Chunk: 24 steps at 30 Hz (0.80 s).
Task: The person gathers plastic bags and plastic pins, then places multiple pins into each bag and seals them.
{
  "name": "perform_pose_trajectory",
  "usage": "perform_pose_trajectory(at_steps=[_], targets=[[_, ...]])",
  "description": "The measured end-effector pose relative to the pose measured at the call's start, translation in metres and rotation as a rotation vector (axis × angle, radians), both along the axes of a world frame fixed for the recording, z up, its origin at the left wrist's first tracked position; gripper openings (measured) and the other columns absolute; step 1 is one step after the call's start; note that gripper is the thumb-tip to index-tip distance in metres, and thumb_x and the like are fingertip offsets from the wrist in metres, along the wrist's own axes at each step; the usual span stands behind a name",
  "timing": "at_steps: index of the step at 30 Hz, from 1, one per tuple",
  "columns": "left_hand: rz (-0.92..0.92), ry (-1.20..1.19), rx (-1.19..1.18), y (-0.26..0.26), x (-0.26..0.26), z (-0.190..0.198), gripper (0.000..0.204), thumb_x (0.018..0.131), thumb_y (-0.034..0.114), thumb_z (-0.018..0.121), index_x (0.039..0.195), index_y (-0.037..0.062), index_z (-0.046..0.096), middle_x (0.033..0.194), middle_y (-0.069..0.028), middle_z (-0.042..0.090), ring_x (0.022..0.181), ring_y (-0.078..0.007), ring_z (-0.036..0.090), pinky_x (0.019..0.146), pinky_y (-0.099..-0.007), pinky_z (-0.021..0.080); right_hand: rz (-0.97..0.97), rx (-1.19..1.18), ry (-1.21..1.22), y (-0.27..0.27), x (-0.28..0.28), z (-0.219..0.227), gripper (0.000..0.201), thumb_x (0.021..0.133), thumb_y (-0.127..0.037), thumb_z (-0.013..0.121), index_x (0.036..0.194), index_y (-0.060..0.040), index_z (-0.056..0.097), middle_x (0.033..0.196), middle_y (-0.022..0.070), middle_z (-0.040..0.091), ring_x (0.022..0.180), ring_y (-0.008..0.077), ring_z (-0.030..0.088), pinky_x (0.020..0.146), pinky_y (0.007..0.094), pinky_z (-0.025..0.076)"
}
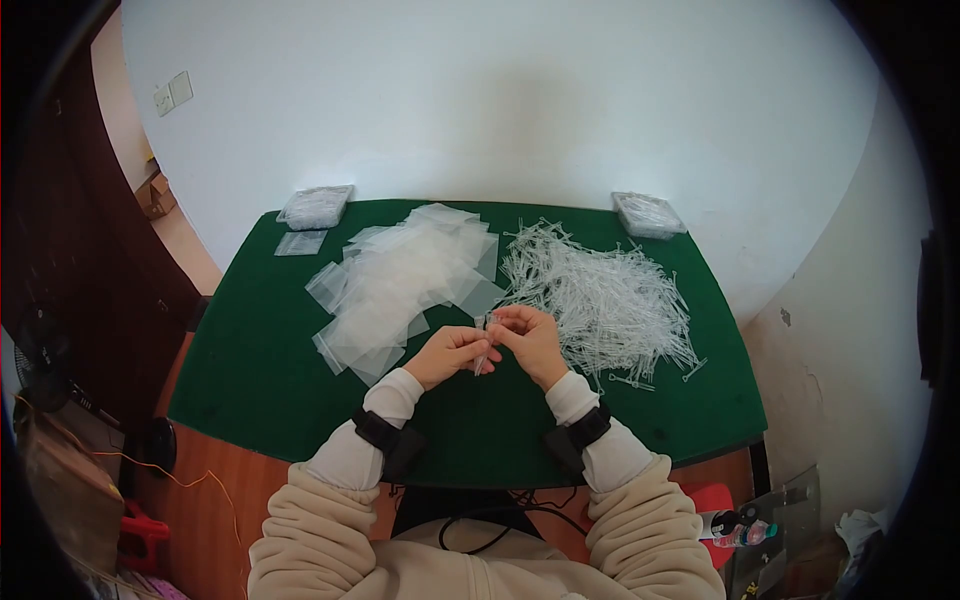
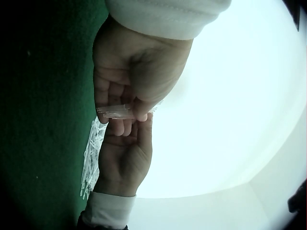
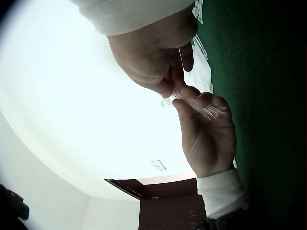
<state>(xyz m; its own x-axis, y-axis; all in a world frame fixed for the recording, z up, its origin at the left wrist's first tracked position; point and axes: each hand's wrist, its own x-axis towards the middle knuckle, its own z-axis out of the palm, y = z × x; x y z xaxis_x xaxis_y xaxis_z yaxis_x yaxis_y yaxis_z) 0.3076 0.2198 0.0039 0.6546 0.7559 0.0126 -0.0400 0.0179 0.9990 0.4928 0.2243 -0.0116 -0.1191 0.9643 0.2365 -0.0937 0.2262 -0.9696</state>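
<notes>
Over the front middle of the table, both hands meet around a small bundle of thin clear plastic sticks (image 2: 114,111). My left hand (image 1: 446,356) holds the bundle between its thumb and curled fingers, the sticks' ends lying across those fingers. At the bundle's far end, my right hand (image 1: 536,347) pinches the sticks with thumb and fingertips, as the right wrist view shows. Loose clear sticks with small ring ends form a large pile (image 1: 600,300) just beyond the right hand. Beyond the left hand spreads a heap of clear, flat plastic bags (image 1: 400,275).
A clear box of sticks (image 1: 317,207) stands at the back left corner, with a flat clear bag (image 1: 300,243) before it. Another filled clear box (image 1: 648,215) is at the back right. The green-covered table (image 1: 250,350) meets a white wall (image 1: 400,90) behind.
</notes>
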Motion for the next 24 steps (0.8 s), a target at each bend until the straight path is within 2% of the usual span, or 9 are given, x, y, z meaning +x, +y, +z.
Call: perform_pose_trajectory(at_steps=[2,11,14,19,21,22,23,24], targets=[[0.003,-0.008,-0.013,0.0,0.0,-0.001,0.027,0.094,0.02,0.049,0.11,-0.0004,0.057,0.095,-0.008,0.063,0.08,-0.0122,0.06,0.072,-0.0233,0.048,0.007,-0.001,-0.027,-0.001,0.0,0.002,0.029,0.077,-0.008,0.067,0.103,0.0035,0.06,0.089,0.0117,0.065,0.079,0.0158,0.062,0.071,0.0279,0.051],[0.0,-0.072,-0.098,0.002,-0.002,-0.006,0.027,0.093,0.021,0.051,0.109,0.0009,0.058,0.093,-0.0066,0.062,0.081,-0.0132,0.061,0.072,-0.0242,0.049,0.034,-0.013,0.018,-0.003,-0.001,0.004,0.03,0.079,-0.008,0.065,0.106,0.003,0.061,0.091,0.0112,0.065,0.08,0.0151,0.062,0.072,0.0278,0.051],[0.003,-0.067,-0.118,0.003,-0.001,-0.008,0.027,0.093,0.022,0.052,0.109,0.0008,0.058,0.092,-0.0062,0.062,0.081,-0.0134,0.061,0.074,-0.0249,0.049,0.043,0.092,-0.111,-0.003,-0.002,0.004,0.031,0.08,-0.009,0.064,0.109,0.0022,0.06,0.092,0.0095,0.066,0.081,0.0137,0.061,0.072,0.0265,0.05],[0.041,-0.059,-0.142,0.004,-0.003,-0.009,0.026,0.093,0.022,0.052,0.106,0.0003,0.057,0.089,-0.0052,0.061,0.082,-0.0138,0.061,0.076,-0.0272,0.05,0.027,0.114,-0.123,-0.002,-0.001,0.004,0.027,0.082,-0.01,0.065,0.107,-0.0007,0.062,0.091,0.0055,0.066,0.076,0.0096,0.061,0.068,0.0223,0.049],[0.053,-0.074,-0.149,0.006,-0.003,-0.009,0.026,0.093,0.022,0.052,0.106,0.0002,0.057,0.088,-0.0049,0.061,0.082,-0.0139,0.061,0.077,-0.028,0.051,-0.246,0.199,-0.312,0.013,0.014,0.003,0.023,0.081,-0.012,0.066,0.102,-0.0022,0.064,0.089,0.006,0.065,0.078,0.0138,0.061,0.069,0.0268,0.048],[0.135,-0.119,-0.168,0.008,-0.003,-0.01,0.026,0.093,0.022,0.052,0.106,0.0004,0.057,0.088,-0.0049,0.061,0.083,-0.0145,0.061,0.078,-0.0286,0.051,-0.382,0.24,-0.408,0.016,0.022,0.001,0.022,0.08,-0.014,0.066,0.099,-0.0029,0.065,0.088,0.0063,0.065,0.079,0.016,0.061,0.069,0.0291,0.047],[0.216,-0.165,-0.186,0.01,-0.003,-0.01,0.026,0.093,0.022,0.051,0.107,0.0005,0.056,0.089,-0.005,0.061,0.083,-0.0151,0.061,0.078,-0.0292,0.051,-0.382,0.239,-0.41,0.016,0.029,0.002,0.022,0.08,-0.014,0.066,0.099,-0.0029,0.065,0.088,0.0063,0.065,0.079,0.016,0.061,0.069,0.0291,0.047],[0.299,-0.211,-0.203,0.011,-0.004,-0.011,0.026,0.093,0.022,0.051,0.107,0.0007,0.056,0.089,-0.005,0.06,0.084,-0.0156,0.061,0.079,-0.0298,0.051,-0.465,0.325,-0.637,0.015,0.036,0.003,0.02,0.078,-0.016,0.067,0.095,-0.0043,0.066,0.087,0.0067,0.064,0.081,0.0187,0.059,0.07,0.0324,0.046]])
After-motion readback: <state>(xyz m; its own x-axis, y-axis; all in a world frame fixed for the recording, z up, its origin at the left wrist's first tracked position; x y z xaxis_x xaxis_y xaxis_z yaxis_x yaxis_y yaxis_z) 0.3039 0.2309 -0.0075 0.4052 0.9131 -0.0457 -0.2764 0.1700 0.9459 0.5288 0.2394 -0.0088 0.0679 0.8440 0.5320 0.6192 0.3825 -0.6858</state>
